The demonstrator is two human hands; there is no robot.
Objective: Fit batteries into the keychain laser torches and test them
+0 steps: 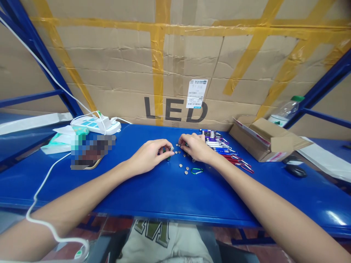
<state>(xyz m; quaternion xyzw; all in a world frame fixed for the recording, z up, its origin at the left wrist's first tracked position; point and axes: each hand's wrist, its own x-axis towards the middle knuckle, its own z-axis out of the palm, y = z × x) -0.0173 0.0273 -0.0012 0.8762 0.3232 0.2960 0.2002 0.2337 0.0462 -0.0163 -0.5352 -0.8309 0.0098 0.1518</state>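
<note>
On the blue worktop (142,197) stands a carton (270,137). Just left of the carton lies a row of coloured tubes (219,149). Further left, the person's right hand (196,146) curls over small discs (180,166); whether its grip encloses one cannot be told. Farthest from the carton, the left hand (150,153) pinches a small silvery piece (172,148). A brushing wrist could scatter the loose discs; a slack pinch could drop the piece. The worktop's near edge lies well apart from the discs; the carton side looks crowded, leaving more room toward the person.
</note>
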